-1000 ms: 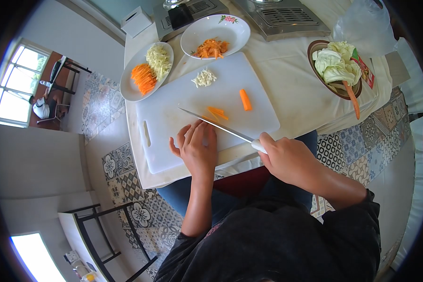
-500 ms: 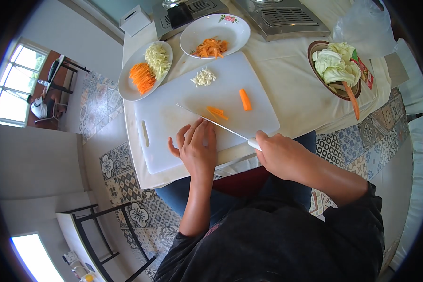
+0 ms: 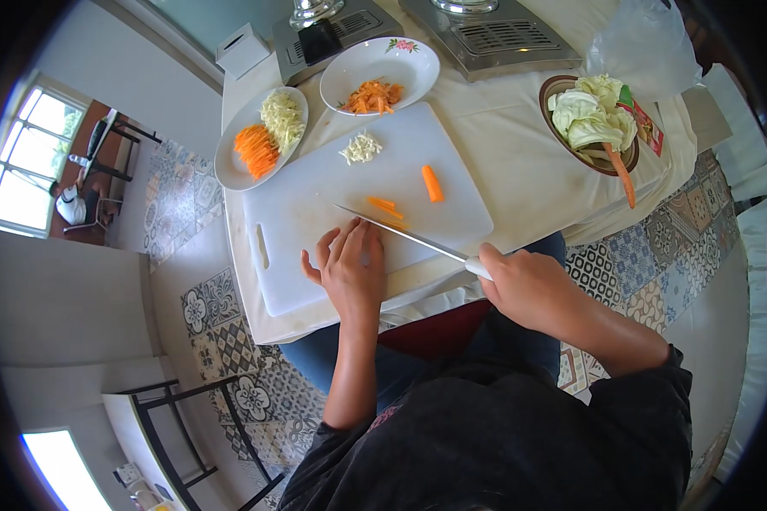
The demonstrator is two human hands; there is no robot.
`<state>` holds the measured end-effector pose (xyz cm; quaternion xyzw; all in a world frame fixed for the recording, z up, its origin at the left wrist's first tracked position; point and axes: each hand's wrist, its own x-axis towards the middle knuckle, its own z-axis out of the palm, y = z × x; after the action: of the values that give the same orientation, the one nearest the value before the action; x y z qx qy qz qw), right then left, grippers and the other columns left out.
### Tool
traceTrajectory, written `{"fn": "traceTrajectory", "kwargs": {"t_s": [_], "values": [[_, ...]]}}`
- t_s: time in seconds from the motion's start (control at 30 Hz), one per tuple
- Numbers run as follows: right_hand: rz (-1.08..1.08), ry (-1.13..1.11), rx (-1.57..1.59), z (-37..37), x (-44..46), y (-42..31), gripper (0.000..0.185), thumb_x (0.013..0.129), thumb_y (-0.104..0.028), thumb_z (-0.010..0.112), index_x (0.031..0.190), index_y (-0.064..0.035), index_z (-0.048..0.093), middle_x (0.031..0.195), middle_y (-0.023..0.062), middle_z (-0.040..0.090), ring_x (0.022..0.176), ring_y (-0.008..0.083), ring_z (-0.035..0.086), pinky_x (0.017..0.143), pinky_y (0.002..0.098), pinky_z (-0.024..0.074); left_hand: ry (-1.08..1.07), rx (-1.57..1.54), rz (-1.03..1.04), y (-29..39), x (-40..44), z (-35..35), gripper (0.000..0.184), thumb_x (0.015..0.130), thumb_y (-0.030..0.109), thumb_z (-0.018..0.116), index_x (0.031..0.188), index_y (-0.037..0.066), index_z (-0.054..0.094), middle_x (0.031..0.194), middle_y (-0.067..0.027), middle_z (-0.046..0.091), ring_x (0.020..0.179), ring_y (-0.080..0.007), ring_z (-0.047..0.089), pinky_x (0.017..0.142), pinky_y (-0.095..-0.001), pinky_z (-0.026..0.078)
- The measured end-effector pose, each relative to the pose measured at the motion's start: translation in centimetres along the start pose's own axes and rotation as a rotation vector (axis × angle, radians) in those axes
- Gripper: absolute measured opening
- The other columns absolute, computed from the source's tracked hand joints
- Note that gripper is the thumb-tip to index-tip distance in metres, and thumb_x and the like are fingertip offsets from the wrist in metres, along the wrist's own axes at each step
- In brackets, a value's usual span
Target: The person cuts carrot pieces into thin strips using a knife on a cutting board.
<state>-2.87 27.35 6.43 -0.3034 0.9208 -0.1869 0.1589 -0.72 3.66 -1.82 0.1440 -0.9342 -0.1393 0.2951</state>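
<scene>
My right hand point(image 3: 520, 281) is wrapped round the white handle of a knife point(image 3: 418, 242), whose blade points left across the cutting board point(image 3: 302, 294). Against the near side of the blade tip rest the fingertips of my left hand point(image 3: 348, 264), spread at the thumb; whatever lies beneath them is hidden. Carrot strips point(image 3: 385, 206) lie just beyond the blade. Farther back on the board are a carrot piece point(image 3: 432, 183) and a small heap of chopped white pieces point(image 3: 361, 147).
An oval plate point(image 3: 223, 162) holds shredded carrot and cabbage. Behind the board, a flowered plate point(image 3: 426, 64) bears orange peelings. A brown bowl point(image 3: 556, 83) with cabbage and a carrot stands right, near a plastic bag point(image 3: 643, 47). Two metal stoves point(image 3: 507, 38) line the back. A person point(image 3: 71, 204) sits far left.
The camera view has shifted slightly. The knife handle has moved a little to the right, and its tip has moved right, away from my left fingertips' far side. My left hand stays on the board.
</scene>
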Motion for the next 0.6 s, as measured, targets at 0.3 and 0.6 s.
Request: {"fn": "traceTrajectory", "kwargs": {"t_s": [0.3, 0.6], "values": [[-0.057, 0.147, -0.031, 1.9, 1.9, 0.0, 0.020, 0.091, -0.017, 0.061, 0.097, -0.0008, 0.051, 0.060, 0.0149, 0.062, 0.056, 0.0354, 0.066, 0.051, 0.0468, 0.0522, -0.080, -0.126, 0.142, -0.8, 0.3, -0.7, 0.016, 0.085, 0.016, 0.072, 0.101, 0.018, 0.075, 0.106, 0.0050, 0.074, 0.112, -0.0202, 0.061, 0.113, -0.0493, 0.021], [-0.062, 0.171, -0.044, 2.4, 2.0, -0.2, 0.021, 0.091, -0.017, 0.062, 0.102, -0.0011, 0.053, 0.060, 0.0138, 0.063, 0.055, 0.0344, 0.066, 0.050, 0.0454, 0.0525, -0.141, -0.104, 0.212, 0.6, 2.1, -2.6, 0.024, 0.086, 0.014, 0.063, 0.108, 0.019, 0.072, 0.133, -0.0079, 0.051, 0.121, -0.0297, 0.046, 0.111, -0.0459, 0.023]]}}
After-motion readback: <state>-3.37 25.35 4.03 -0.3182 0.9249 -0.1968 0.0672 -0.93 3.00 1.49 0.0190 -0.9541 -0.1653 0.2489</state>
